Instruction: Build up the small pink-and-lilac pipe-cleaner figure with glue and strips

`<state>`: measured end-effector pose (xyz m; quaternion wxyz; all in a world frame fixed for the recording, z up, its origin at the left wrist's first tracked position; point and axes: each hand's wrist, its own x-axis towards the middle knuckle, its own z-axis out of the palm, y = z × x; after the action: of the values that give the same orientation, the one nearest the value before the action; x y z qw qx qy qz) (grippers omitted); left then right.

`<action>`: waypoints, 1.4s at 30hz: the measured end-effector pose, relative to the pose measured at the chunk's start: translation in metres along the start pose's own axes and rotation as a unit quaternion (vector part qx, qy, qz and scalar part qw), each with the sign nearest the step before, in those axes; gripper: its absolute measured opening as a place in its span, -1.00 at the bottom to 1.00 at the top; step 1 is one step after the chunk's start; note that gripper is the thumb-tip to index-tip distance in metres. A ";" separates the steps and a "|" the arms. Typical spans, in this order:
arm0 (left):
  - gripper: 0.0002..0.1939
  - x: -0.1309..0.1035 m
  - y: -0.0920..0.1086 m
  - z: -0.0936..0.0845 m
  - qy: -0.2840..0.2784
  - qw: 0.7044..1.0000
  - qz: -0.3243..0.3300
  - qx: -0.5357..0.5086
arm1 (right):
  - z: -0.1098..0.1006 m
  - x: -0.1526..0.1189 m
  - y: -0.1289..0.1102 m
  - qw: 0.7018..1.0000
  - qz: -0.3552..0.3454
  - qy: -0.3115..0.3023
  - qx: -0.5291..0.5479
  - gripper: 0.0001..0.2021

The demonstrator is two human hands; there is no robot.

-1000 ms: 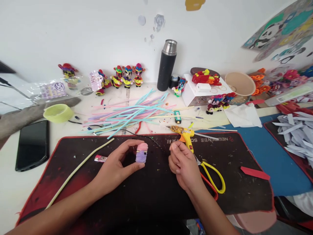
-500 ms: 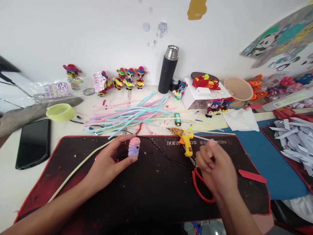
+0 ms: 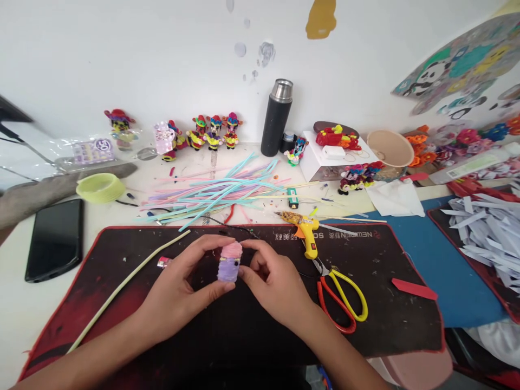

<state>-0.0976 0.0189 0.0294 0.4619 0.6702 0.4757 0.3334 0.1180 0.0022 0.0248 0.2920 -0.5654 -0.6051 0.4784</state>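
Observation:
A small pink-and-purple pipe-cleaner figure (image 3: 229,265) is upright above the dark desk mat (image 3: 260,330). It has a pale yellow band and a black dot on its right side. My left hand (image 3: 184,279) grips it from the left, thumb under its lower end and index finger at the top. My right hand (image 3: 276,273) meets its right side with thumb and index finger, the other fingers curled. Whether something tiny sits between those right fingertips is hidden. Right of my hands lie a yellow glue gun (image 3: 310,238) and scissors (image 3: 349,298) with red and yellow handles.
Loose pastel pipe cleaners (image 3: 219,187) are heaped behind the mat. A black thermos (image 3: 276,119) and several finished dolls (image 3: 215,132) line the wall. At left are a phone (image 3: 54,238) and yellow-green coil (image 3: 101,187); white paper strips (image 3: 487,233) are piled right.
My right hand has moved left from beside the glue gun to the figure, uncovering the scissors. My left hand has shifted slightly right and down with the figure.

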 end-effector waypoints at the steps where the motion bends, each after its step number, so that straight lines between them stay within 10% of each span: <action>1: -0.52 -0.001 0.001 0.000 0.000 1.000 0.006 0.000 | 0.002 0.000 -0.001 1.000 -0.012 -0.004 -0.004 -0.71; 8: -0.52 -0.002 -0.005 -0.007 -0.012 1.000 0.012 0.025 | -0.011 -0.005 0.003 0.986 0.029 0.049 0.158 -0.71; 15: -0.54 0.004 -0.015 -0.011 -0.035 0.996 -0.005 0.086 | -0.057 -0.015 0.012 0.947 0.020 0.255 0.195 -0.72; 23: -0.60 0.009 -0.027 0.001 -0.052 0.986 0.037 0.152 | -0.012 -0.020 0.029 0.989 0.001 0.020 -0.147 -0.84; 42: -0.59 0.011 -0.037 0.004 -0.065 0.978 0.093 0.177 | 0.006 0.011 0.024 0.941 0.008 0.031 -0.337 -0.87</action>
<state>-0.1025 0.0328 -0.0070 0.3329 0.8025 0.4322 0.2414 0.1205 0.0095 -0.0018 0.0989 -0.6497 -0.7174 0.2311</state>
